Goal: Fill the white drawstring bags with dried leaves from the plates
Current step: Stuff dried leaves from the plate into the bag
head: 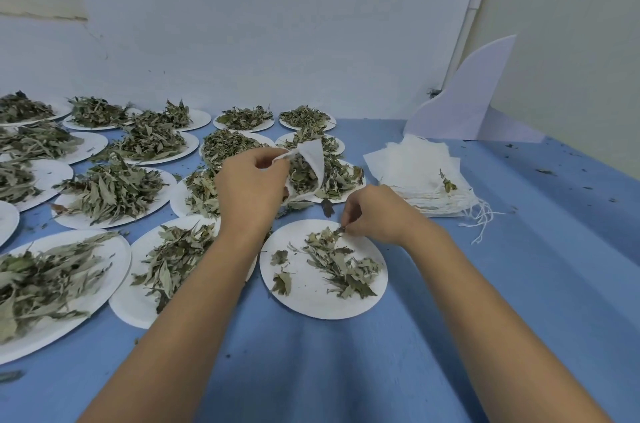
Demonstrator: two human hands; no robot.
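The cloth (485, 284) lies bare along the near side and out to 3 o'clock, where the table edge runs slantwise from 1 o'clock down to 3, strewn with crumbs. From 9 to 12 o'clock plates of leaves crowd rim to rim, some overlapping, leaving only slivers of cloth between them. A white board (464, 100) leans against the wall at 1 o'clock.

The left hand (251, 187) has its fingers curled, pinching the rim of one bag (313, 159) and holding its mouth agape over the plates at 12 o'clock; leaves show inside it. The right hand (374, 214) is nearly closed, thumb and forefinger pinching a small leaf (339, 231) at the far rim of the near plate (311, 298). That plate bears a thin scatter of leaves (343, 263).

I count seventeen plates, several cut by the left border. One stack of flat bags (422, 173), strings trailing, sits at 2 o'clock from the near plate, a sprig lying on top.
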